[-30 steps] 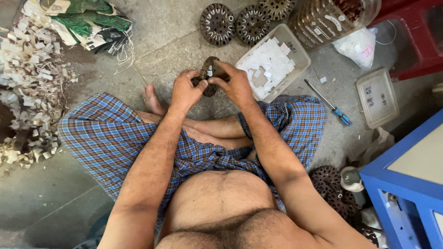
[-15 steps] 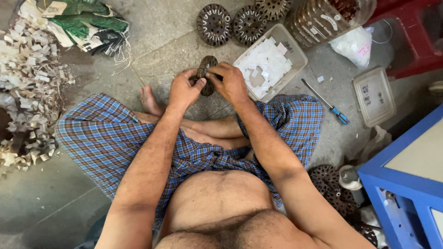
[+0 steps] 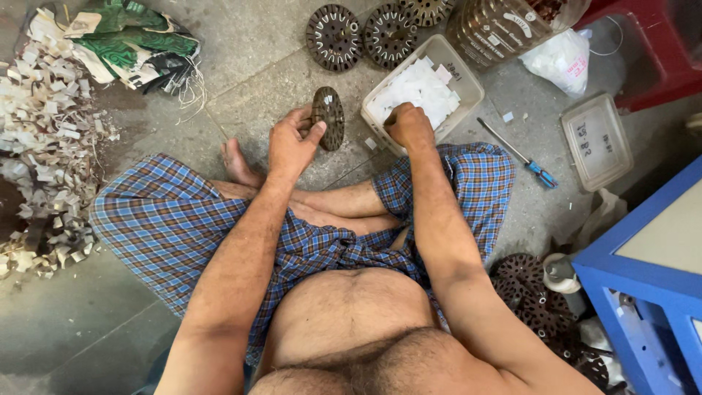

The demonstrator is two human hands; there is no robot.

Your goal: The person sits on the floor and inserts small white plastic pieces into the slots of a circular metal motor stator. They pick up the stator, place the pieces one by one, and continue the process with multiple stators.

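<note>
Work looks to be somewhere in the middle, judging by how things lie. The left hand (image 3: 292,143) holds a dark slotted disc (image 3: 328,117) upright on its edge above the floor (image 3: 256,73), fingers clamped on its left side and thumb pressed to its near face. The right hand (image 3: 409,126) is down at the near rim of the tray (image 3: 468,91), fingers curled together among the white slips (image 3: 413,88) that fill it; whether a slip is pinched between them I cannot tell.

Three more discs (image 3: 335,36) lie flat on the floor beyond, just left of the tray, and a heap of discs (image 3: 537,303) sits by the right hip next to the blue cabinet (image 3: 651,271). Which of these are finished the view does not show. The tray is well filled with slips, so much fitting seems left. A pile of pale scraps (image 3: 44,146) covers the floor at far left.

The held disc is seen nearly edge-on. Its round faces point left and right, and its visible outline is a narrow oval whose long axis runs near to far, tilted slightly. A screwdriver (image 3: 515,152) lies untouched on the floor to the right of the tray, blue handle nearest the cabinet.
</note>
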